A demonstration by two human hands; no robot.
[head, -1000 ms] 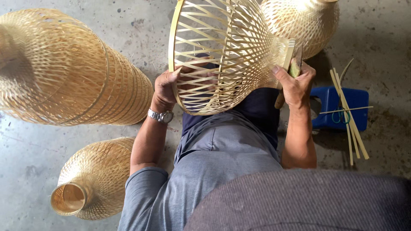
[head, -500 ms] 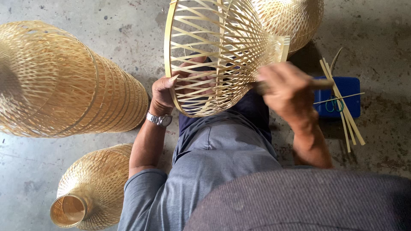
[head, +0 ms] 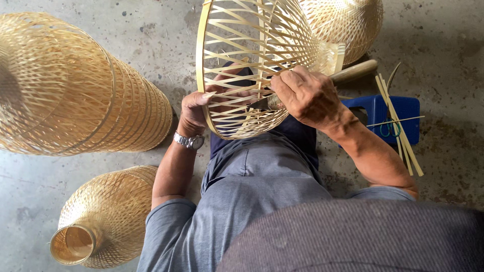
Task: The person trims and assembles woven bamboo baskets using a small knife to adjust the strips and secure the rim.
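Note:
An open-weave bamboo basket frame (head: 252, 45) rests over my lap, its wide rim facing me. My left hand (head: 194, 108), with a metal watch on the wrist, grips the rim at its lower left. My right hand (head: 307, 95) is closed around a tool with a pale wooden handle (head: 355, 71); its metal tip (head: 259, 104) pokes in among the bamboo strips near the lower rim. The tool's front end is partly hidden by strips and fingers.
A large woven bamboo lampshade (head: 75, 85) lies to the left, a smaller one (head: 101, 219) at lower left, another (head: 343, 22) behind the frame. A blue stool (head: 403, 118) at right carries loose bamboo strips (head: 398, 126) and green-handled scissors (head: 388, 128). Concrete floor all around.
My right hand has swung from the frame's right side across to its lower rim, bringing the wooden-handled tool into the weave. The left hand keeps its hold on the rim.

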